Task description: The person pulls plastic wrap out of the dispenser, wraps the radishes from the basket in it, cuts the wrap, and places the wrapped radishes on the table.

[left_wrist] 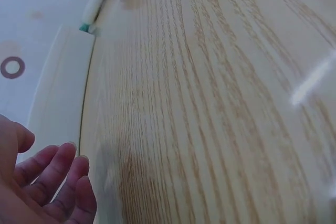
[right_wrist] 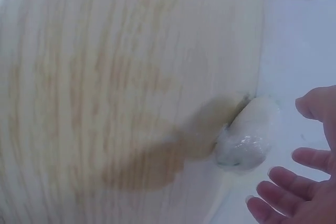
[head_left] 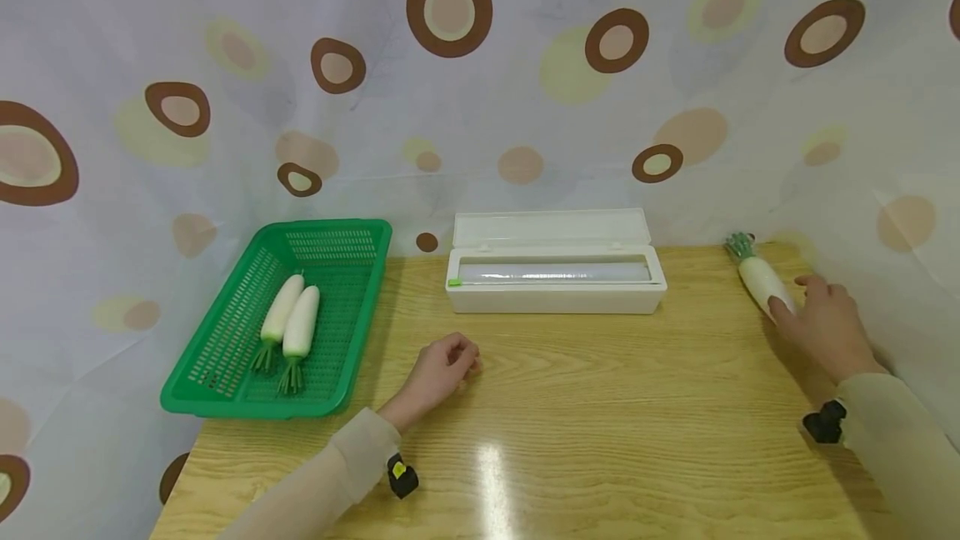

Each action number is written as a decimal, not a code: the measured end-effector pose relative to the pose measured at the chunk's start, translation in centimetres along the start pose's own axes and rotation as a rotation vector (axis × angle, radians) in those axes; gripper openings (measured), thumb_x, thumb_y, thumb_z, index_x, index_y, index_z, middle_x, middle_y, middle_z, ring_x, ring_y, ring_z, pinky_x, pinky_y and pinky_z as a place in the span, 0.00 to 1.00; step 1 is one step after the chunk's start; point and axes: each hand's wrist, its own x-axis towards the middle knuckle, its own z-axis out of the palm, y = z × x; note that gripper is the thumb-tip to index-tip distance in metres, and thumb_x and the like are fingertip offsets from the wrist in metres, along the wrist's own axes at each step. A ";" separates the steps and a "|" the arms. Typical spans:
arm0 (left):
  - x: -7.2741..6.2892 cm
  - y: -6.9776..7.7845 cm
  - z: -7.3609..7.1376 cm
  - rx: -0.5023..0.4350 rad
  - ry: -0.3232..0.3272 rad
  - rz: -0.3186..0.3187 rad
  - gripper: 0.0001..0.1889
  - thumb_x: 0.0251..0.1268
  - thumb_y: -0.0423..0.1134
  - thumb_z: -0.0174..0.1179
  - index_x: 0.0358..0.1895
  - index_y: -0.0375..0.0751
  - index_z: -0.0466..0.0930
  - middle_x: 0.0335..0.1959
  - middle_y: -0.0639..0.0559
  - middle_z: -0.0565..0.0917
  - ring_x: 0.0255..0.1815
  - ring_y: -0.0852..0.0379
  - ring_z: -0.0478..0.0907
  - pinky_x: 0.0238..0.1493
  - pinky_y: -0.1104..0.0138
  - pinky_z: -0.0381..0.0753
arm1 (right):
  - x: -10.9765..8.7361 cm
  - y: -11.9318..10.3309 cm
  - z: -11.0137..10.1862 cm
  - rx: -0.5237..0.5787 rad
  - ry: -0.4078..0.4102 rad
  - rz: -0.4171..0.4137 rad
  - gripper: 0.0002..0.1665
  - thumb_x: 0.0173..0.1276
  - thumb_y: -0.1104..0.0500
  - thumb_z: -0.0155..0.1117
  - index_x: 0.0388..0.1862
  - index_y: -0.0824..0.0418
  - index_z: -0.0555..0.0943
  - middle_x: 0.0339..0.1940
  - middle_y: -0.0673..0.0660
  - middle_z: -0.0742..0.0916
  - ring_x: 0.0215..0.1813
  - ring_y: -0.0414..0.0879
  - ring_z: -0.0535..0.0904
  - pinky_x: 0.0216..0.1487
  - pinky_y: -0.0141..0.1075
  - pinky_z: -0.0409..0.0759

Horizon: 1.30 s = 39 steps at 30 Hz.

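Radishes point(head_left: 301, 323), 2 of them, lie side by side in a green basket point(head_left: 366, 315) in our head view. Only here do we see into the white box point(head_left: 555, 301): its lid point(head_left: 552, 228) stands raised behind a roll of clear film point(head_left: 555, 272). At far right a lone radish point(head_left: 763, 283) lies on the table point(head_left: 585, 407); the thumb of the right hand point(head_left: 828, 327) overlaps its lower end. The left hand point(head_left: 437, 375) is in front of the box.

From the left wrist, we see the left fingers loosely bent, thumb apart, holding nothing.

From the right wrist, we see a glossy surface on the lone radish, and the right fingers spread wide, empty, with a gap beside it.
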 end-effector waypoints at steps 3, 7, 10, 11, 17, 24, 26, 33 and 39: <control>0.0 0.0 0.0 0.025 0.014 0.024 0.14 0.84 0.44 0.52 0.47 0.37 0.83 0.36 0.45 0.86 0.30 0.56 0.78 0.28 0.68 0.78 | -0.1 -0.3 -0.1 0.002 0.021 -0.024 0.43 0.83 0.45 0.48 0.70 0.86 0.59 0.58 0.92 0.66 0.55 0.86 0.62 0.50 0.75 0.66; 0.1 0.1 0.1 0.064 0.052 0.071 0.14 0.84 0.43 0.53 0.47 0.37 0.84 0.36 0.46 0.86 0.31 0.59 0.77 0.32 0.67 0.78 | -0.3 -2.0 0.0 0.011 0.029 -0.090 0.38 0.84 0.47 0.47 0.69 0.84 0.63 0.60 0.88 0.69 0.58 0.83 0.63 0.51 0.73 0.66; 0.3 0.3 0.2 0.116 0.084 0.112 0.12 0.83 0.43 0.55 0.46 0.39 0.84 0.35 0.51 0.86 0.33 0.60 0.78 0.36 0.66 0.80 | -0.9 -4.6 0.6 0.027 0.019 -0.201 0.31 0.84 0.53 0.50 0.67 0.81 0.69 0.59 0.82 0.73 0.56 0.78 0.69 0.50 0.69 0.70; 0.4 0.3 0.2 0.137 0.096 0.127 0.11 0.82 0.43 0.56 0.46 0.40 0.84 0.35 0.52 0.85 0.34 0.60 0.78 0.38 0.66 0.80 | -1.1 -5.5 0.9 0.028 0.015 -0.249 0.27 0.84 0.55 0.53 0.65 0.79 0.71 0.58 0.80 0.75 0.56 0.75 0.71 0.49 0.68 0.71; 1.6 0.8 -0.4 0.219 0.199 0.232 0.07 0.78 0.41 0.62 0.45 0.44 0.86 0.38 0.55 0.85 0.41 0.57 0.79 0.42 0.64 0.80 | -2.3 -10.8 3.2 -0.032 0.057 -0.572 0.14 0.71 0.65 0.69 0.53 0.68 0.82 0.48 0.64 0.85 0.50 0.62 0.81 0.47 0.58 0.81; 4.6 1.1 -1.6 0.193 0.298 0.363 0.09 0.73 0.37 0.67 0.50 0.37 0.88 0.47 0.44 0.86 0.49 0.42 0.79 0.46 0.57 0.78 | -1.6 -14.8 3.6 -0.015 0.177 -0.762 0.15 0.63 0.70 0.74 0.49 0.65 0.84 0.41 0.57 0.86 0.43 0.54 0.83 0.41 0.50 0.83; 5.4 1.2 -1.9 0.200 0.316 0.381 0.11 0.71 0.36 0.69 0.52 0.35 0.87 0.49 0.42 0.84 0.52 0.40 0.76 0.50 0.53 0.77 | -1.1 -15.6 3.4 0.014 0.176 -0.744 0.13 0.66 0.69 0.72 0.49 0.65 0.84 0.42 0.58 0.87 0.45 0.55 0.83 0.42 0.51 0.82; 7.7 1.4 -2.8 0.304 0.390 0.421 0.15 0.68 0.36 0.71 0.54 0.34 0.87 0.55 0.39 0.80 0.57 0.39 0.71 0.59 0.46 0.71 | 1.4 -16.3 2.9 0.078 0.053 -0.600 0.14 0.76 0.62 0.67 0.55 0.68 0.83 0.52 0.65 0.85 0.58 0.63 0.77 0.56 0.60 0.78; 8.5 1.4 -3.2 0.376 0.344 0.371 0.15 0.68 0.42 0.71 0.53 0.38 0.89 0.61 0.40 0.79 0.63 0.37 0.69 0.66 0.43 0.65 | 2.7 -15.5 3.2 0.030 -0.036 -0.555 0.20 0.75 0.58 0.69 0.60 0.68 0.83 0.57 0.69 0.84 0.64 0.68 0.72 0.64 0.65 0.71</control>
